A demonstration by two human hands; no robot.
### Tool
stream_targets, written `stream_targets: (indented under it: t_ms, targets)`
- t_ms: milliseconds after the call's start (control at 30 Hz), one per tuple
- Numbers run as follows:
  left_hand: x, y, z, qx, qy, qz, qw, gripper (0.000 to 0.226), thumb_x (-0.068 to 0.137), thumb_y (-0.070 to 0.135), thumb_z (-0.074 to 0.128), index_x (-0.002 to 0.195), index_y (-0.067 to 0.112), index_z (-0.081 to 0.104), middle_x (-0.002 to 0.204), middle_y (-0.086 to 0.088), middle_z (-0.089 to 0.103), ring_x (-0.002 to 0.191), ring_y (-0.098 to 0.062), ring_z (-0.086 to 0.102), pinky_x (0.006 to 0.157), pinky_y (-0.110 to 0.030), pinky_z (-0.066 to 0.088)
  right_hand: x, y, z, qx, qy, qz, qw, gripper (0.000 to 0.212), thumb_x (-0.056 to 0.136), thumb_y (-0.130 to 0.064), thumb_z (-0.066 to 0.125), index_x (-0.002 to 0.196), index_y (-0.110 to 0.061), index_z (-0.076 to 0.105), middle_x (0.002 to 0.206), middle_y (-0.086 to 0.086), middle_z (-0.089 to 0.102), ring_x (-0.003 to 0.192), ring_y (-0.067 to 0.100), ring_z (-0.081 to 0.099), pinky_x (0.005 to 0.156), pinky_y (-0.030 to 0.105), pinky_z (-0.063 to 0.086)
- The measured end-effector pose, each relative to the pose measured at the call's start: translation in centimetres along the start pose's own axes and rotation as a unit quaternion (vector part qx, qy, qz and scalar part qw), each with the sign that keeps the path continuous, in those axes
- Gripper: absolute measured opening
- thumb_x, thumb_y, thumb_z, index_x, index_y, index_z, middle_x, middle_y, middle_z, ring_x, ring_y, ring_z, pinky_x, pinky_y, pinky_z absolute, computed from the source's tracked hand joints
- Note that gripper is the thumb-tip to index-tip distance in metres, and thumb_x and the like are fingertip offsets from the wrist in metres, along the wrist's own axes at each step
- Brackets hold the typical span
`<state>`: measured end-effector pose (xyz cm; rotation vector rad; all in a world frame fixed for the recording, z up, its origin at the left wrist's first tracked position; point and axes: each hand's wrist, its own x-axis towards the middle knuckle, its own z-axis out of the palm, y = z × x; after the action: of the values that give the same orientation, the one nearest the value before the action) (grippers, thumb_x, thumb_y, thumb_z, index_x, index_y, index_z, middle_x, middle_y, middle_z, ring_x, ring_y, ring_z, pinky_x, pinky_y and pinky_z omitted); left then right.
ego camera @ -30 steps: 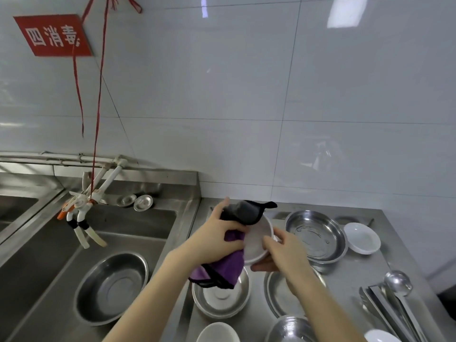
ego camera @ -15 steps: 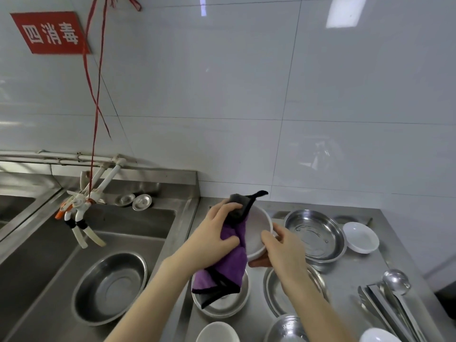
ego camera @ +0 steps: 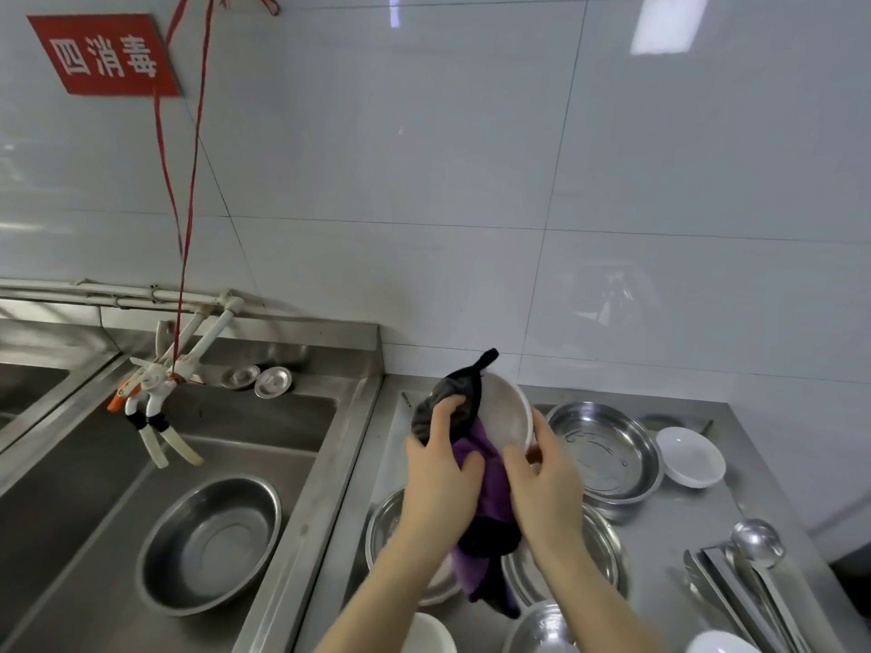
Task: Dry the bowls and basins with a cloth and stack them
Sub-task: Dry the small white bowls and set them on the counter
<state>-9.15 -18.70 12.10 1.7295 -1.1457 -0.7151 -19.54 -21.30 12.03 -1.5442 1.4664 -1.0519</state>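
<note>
The left hand is gripping the purple-and-black cloth, fingers curled round a bunch of it, pressing it into the white bowl – which is tilting on edge above the steel counter. The right hand is holding the bowl's lower rim – thumb in front, fingers hidden behind

Red sign on white tiled wall, red string tied to tap, steel ladle beside tongs
</note>
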Motion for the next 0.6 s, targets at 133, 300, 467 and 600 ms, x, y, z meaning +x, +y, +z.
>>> stream_targets:
  t_ms: [133, 300, 467, 600]
  targets:
    - [2.8, -0.4, -2.9, 0.17, -0.136, 0.089, 0.972, 0.058, 0.088, 0.011, 0.051, 0.13, 0.05, 0.042, 0.123, 0.0, 0.037, 0.09, -0.013, 0.052, 0.078, -0.009, 0.039, 1.1, -0.8, -2.4, 0.029, -0.111, 0.048, 0.992, 0.046, 0.09, -0.002, 0.051, 0.126, -0.028, 0.061, 0.066, 0.005, 0.062, 0.057, 0.017, 0.069, 0.056, 0.036, 0.06]
    - [4.2, -0.5, -5.4, 0.187, -0.256, 0.125, 0.94, 0.056, 0.081, 0.018, 0.06, 0.118, 0.058, 0.049, 0.125, 0.009, 0.04, 0.113, -0.013, 0.048, 0.097, -0.025, 0.042, 3.3, -3.8, -5.5, -0.087, -0.25, -0.003, 0.964, 0.036, 0.092, -0.006, 0.047, 0.115, -0.027, 0.065, 0.05, -0.011, 0.057, 0.047, 0.015, 0.068, 0.05, 0.018, 0.05]
    - [1.4, 0.3, -2.6, 0.05, -0.056, 0.09, 0.993, 0.053, 0.089, 0.015, 0.057, 0.126, 0.051, 0.046, 0.122, 0.005, 0.04, 0.099, -0.001, 0.047, 0.081, -0.005, 0.042, 4.5, -3.6, -3.9, -0.03, -0.155, -0.005, 0.987, 0.035, 0.093, -0.009, 0.046, 0.116, -0.029, 0.064, 0.066, 0.009, 0.062, 0.048, 0.022, 0.069, 0.047, 0.021, 0.05]
    - [-1.0, 0.9, 0.7, -0.085, 0.042, -0.022, 0.995, 0.051, 0.094, 0.019, 0.053, 0.136, 0.043, 0.04, 0.127, 0.002, 0.034, 0.105, -0.009, 0.049, 0.072, -0.005, 0.041, 3.1, -1.9, -1.0, -0.055, -0.044, -0.067, 0.995, 0.042, 0.095, -0.015, 0.051, 0.134, -0.03, 0.057, 0.062, -0.003, 0.057, 0.052, 0.002, 0.053, 0.055, 0.012, 0.041]
